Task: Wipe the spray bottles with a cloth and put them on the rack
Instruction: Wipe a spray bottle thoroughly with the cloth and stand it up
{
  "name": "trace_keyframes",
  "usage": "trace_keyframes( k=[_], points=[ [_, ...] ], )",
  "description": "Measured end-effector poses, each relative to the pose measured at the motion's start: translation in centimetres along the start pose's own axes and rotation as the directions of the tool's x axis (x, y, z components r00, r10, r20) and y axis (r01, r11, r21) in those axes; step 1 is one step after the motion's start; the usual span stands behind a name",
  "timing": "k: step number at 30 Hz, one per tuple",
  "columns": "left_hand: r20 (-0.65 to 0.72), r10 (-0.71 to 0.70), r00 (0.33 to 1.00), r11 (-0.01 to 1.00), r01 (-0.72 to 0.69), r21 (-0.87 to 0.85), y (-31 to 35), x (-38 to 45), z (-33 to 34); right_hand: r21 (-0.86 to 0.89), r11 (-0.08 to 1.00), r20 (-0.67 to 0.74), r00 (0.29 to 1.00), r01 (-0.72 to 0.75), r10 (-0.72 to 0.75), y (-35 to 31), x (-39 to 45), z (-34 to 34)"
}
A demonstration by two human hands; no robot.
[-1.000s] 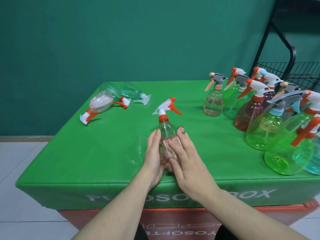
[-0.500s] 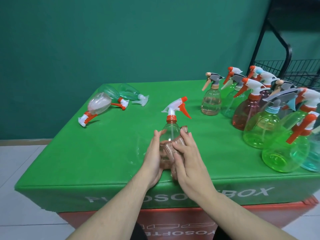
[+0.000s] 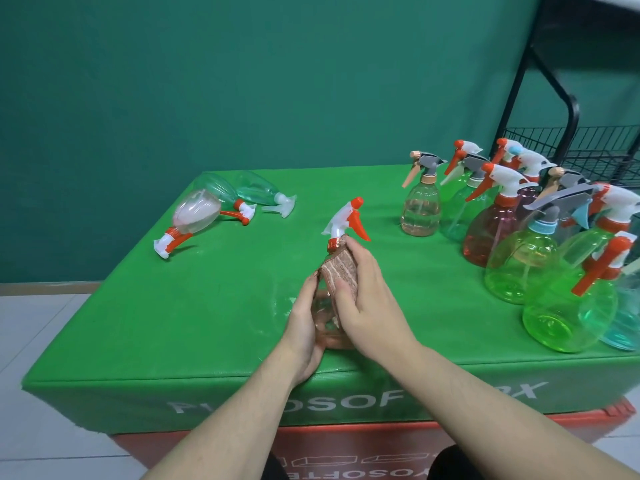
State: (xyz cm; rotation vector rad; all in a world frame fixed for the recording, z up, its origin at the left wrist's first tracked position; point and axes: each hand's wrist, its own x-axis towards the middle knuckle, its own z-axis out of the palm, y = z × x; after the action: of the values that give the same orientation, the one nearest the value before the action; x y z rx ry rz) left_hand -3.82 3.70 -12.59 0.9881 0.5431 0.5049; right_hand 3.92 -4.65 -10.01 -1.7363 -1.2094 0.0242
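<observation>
Gripped: spray bottle (image 3: 323, 308), left hand (image 3: 304, 336) at base; right hand (image 3: 369, 306) pressed cloth (image 3: 341, 271) around it, near tabletop (image 3: 207, 306) front edge.

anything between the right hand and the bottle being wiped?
Yes. In the head view a brownish cloth lies between the right hand and the clear bottle, pressed on its shoulder.
</observation>
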Motion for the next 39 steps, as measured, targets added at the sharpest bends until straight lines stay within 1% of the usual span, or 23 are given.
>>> trace_keyframes(
  k=[2,5,9,13,16,19,21,26,32,34,36,37,39],
  points=[
    [0.008,-0.008,1.0,1.0,0.008,-0.019,0.2,-0.2,0.1,-0.022,1.0,0.011,1.0,-0.001,0.001,-0.3,0.5,0.1],
    [0.013,0.0,1.0,1.0,0.001,-0.019,0.1,-0.2,-0.1,-0.111,0.993,0.015,0.999,0.039,-0.038,-0.3,0.5,0.2],
    [0.038,0.002,0.999,1.0,-0.003,0.014,-0.1,-0.3,-0.2,-0.108,0.99,0.008,0.996,0.089,-0.088,0.3,-0.2,0.6],
    [0.018,0.07,0.997,0.997,-0.07,0.018,-0.1,-0.2,0.0,-0.145,0.974,0.018,0.984,0.176,-0.175,0.8,-1.5,0.7],
    [0.0,0.083,0.997,0.996,-0.083,-0.028,0.0,-0.1,-0.1,-0.16,0.957,0.025,0.97,0.241,-0.24,1.7,-3.0,0.9],
    [0.013,0.103,0.995,0.99,-0.102,-0.095,-0.2,0.2,-0.3,-0.196,0.935,0.045,0.956,0.295,-0.292,2.9,-4.5,0.9],
    [0.008,0.132,0.991,0.985,-0.13,-0.112,-0.3,0.2,-0.3,-0.208,0.931,0.062,0.954,0.301,-0.294,3.3,-5.2,0.9],
    [0.009,0.145,0.989,0.982,-0.143,-0.128,-0.3,0.0,-0.1,-0.224,0.926,0.078,0.952,0.305,-0.295,3.4,-6.0,0.8],
    [-0.024,0.109,0.994,0.988,-0.111,-0.104,-0.1,-0.1,-0.2,-0.173,0.958,0.041,0.974,0.227,-0.223,2.7,-6.2,1.1],
    [-0.011,0.084,0.996,0.993,-0.085,-0.077,0.0,0.0,-0.3,-0.162,0.955,0.025,0.968,0.249,-0.249,2.6,-6.1,1.2],
    [0.029,0.057,0.998,0.997,-0.055,-0.048,-0.2,0.0,-0.3,-0.161,0.948,0.008,0.961,0.275,-0.277,2.4,-5.7,1.3],
    [0.05,0.054,0.997,0.998,-0.052,-0.045,-0.3,0.0,-0.4,-0.161,0.946,0.0,0.958,0.283,-0.286,2.3,-5.4,1.3],
    [0.038,0.071,0.997,0.997,-0.07,-0.027,-0.3,0.1,-0.4,-0.157,0.946,-0.019,0.957,0.283,-0.29,2.1,-4.3,1.0]
  ],
)
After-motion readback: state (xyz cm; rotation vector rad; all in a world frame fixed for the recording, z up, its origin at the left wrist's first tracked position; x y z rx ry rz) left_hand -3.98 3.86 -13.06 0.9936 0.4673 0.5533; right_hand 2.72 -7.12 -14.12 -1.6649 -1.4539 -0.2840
